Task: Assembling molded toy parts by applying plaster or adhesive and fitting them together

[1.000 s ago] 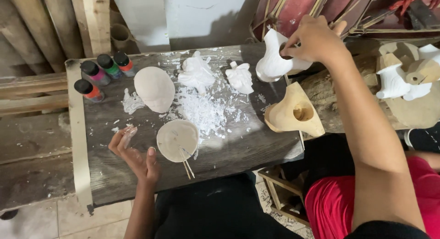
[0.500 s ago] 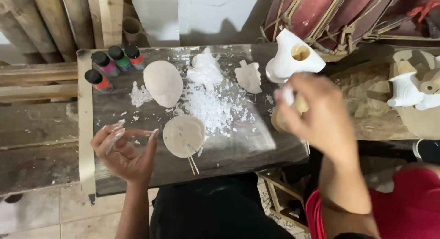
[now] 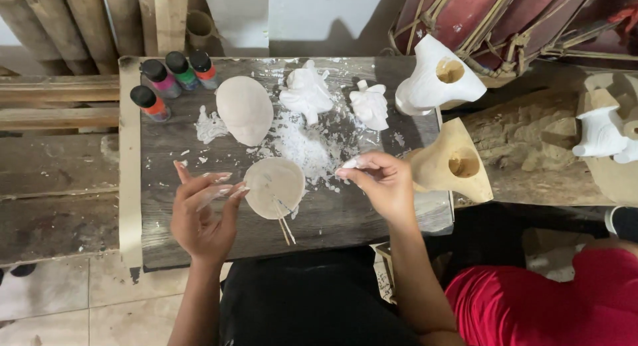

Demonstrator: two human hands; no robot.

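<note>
A dark, paint-flecked wooden worktop [image 3: 332,220] stood over pale floor tiles [image 3: 60,299], with rough timber planks [image 3: 60,93] running off to its left and bamboo poles [image 3: 60,24] leaning behind. At the worktop's far left corner four small paint bottles [image 3: 174,77] with black caps stood close together. Just right of them lay an oval plaster piece [image 3: 244,109], smooth side up, with a smear of white beside it. Further right, a scatter of white plaster crumbs [image 3: 307,147] spread across the middle, and two small white cast figures [image 3: 306,92] sat at the back edge. A round shallow dish [image 3: 274,186] of pale paste rested near the front, two thin sticks [image 3: 286,226] lying across its lower rim.

The left hand [image 3: 203,216] hovered palm up just left of the dish, fingers spread apart and smeared white, holding nothing; its fingertips came close to the dish rim, though contact could not be told. The right hand [image 3: 379,183] sat just right of the dish, fingers pinched together on a small white lump [image 3: 350,164] of plaster at the edge of the crumbs.

Beyond the worktop's right end a white hollow cast [image 3: 435,80] and a tan hollow mould [image 3: 452,163] rested on a rough log [image 3: 525,147], with red drums [image 3: 478,17] behind. A red garment [image 3: 551,299] showed at the lower right
</note>
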